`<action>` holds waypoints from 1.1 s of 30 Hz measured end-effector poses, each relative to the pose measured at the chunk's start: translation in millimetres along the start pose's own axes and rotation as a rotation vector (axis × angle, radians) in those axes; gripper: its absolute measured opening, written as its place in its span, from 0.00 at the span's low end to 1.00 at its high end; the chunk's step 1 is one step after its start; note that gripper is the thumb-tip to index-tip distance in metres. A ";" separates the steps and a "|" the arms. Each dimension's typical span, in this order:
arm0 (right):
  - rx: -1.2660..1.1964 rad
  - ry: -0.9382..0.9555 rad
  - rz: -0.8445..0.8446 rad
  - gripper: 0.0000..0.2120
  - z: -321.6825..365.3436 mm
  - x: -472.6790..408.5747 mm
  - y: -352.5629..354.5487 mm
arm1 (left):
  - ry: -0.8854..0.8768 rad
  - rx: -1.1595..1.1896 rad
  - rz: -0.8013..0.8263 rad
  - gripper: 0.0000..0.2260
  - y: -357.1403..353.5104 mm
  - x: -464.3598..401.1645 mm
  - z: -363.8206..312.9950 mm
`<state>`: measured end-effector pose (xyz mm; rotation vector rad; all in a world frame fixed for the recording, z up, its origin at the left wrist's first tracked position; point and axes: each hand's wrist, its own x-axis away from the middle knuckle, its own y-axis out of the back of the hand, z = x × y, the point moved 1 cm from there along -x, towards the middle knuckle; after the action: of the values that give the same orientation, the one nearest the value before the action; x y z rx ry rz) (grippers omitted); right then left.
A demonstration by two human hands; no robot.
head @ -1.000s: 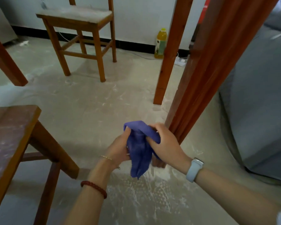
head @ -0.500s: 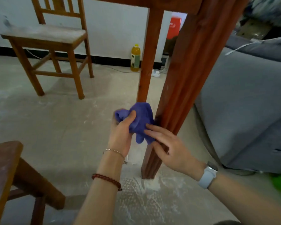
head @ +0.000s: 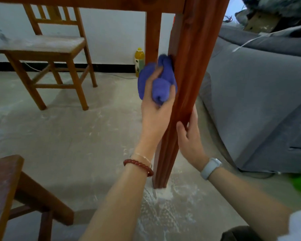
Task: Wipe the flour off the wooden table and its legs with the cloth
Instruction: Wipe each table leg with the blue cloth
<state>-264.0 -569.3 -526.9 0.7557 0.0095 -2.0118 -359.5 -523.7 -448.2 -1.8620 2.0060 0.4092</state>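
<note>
My left hand (head: 156,117) is gripping the bunched blue cloth (head: 157,82), pressing it against the near table leg (head: 186,87); my right hand (head: 189,136), fingers relaxed, is steadying that leg lower down, above spilled flour (head: 163,193).

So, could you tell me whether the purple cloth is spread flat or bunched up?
Bunched up: the left hand grips the purple cloth as a wad against the red-brown wooden table leg.
</note>
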 end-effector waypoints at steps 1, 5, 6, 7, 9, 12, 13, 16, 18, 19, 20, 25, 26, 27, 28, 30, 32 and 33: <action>-0.018 -0.004 0.031 0.32 -2.5 4.5 -0.4 | 0.031 -0.029 0.029 0.20 2.3 11.7 16.6; -0.028 -0.032 0.183 0.30 -15.8 18.5 6.4 | 0.216 -0.029 0.207 0.17 26.6 68.6 95.8; -0.035 -0.057 0.217 0.29 -18.9 21.5 8.0 | 0.266 -0.023 0.229 0.15 32.2 77.8 107.6; -0.045 -0.084 0.248 0.29 -21.3 25.0 9.0 | 0.298 -0.007 0.229 0.12 35.9 81.5 113.4; -0.048 -0.132 0.293 0.29 -26.0 32.7 9.2 | 0.275 0.024 0.186 0.12 39.2 73.2 105.9; -0.028 -0.187 0.335 0.30 -35.5 43.1 6.6 | 0.129 0.069 0.149 0.14 33.1 44.3 73.2; -0.024 -0.202 0.347 0.31 -39.4 46.4 5.6 | 0.097 0.079 0.165 0.16 29.0 39.0 69.0; 0.009 -0.213 0.369 0.34 -53.5 54.9 3.8 | 0.089 0.034 0.210 0.21 22.4 46.7 89.3; 0.034 -0.221 0.371 0.34 -64.3 58.7 2.9 | 0.128 0.028 0.249 0.23 22.3 68.9 121.9; 0.049 -0.232 0.372 0.33 -70.3 60.2 1.8 | 0.180 0.040 0.275 0.24 22.9 80.3 141.8; 0.068 -0.238 0.371 0.33 -76.0 62.1 0.3 | 0.240 0.055 0.301 0.25 23.6 91.2 161.3; 0.275 -0.159 0.403 0.37 -100.3 80.1 -8.6 | 0.525 0.061 0.372 0.26 38.1 135.4 227.6; 0.357 -0.147 0.428 0.37 -103.1 83.3 -7.7 | 0.571 0.078 0.368 0.26 41.8 144.4 232.6; 0.446 -0.120 0.443 0.36 -103.7 83.9 -4.3 | 0.592 0.077 0.327 0.26 45.4 152.0 232.9; 0.530 -0.049 0.428 0.34 -101.8 81.4 0.7 | 0.591 0.063 0.267 0.27 48.9 157.6 229.7; 0.639 0.208 0.351 0.30 -97.7 75.0 11.8 | 0.564 0.091 0.135 0.23 51.5 158.1 220.3; 0.683 0.400 0.299 0.28 -100.9 72.4 17.5 | 0.492 0.162 0.056 0.17 50.6 143.3 208.8; 0.715 0.445 0.286 0.26 -104.0 72.7 16.5 | 0.466 0.183 0.058 0.18 48.1 134.3 203.4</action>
<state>-224.3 -603.9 -643.5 1.5465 -0.5505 -1.5234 -400.1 -546.8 -692.2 -1.9130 2.2990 -0.2121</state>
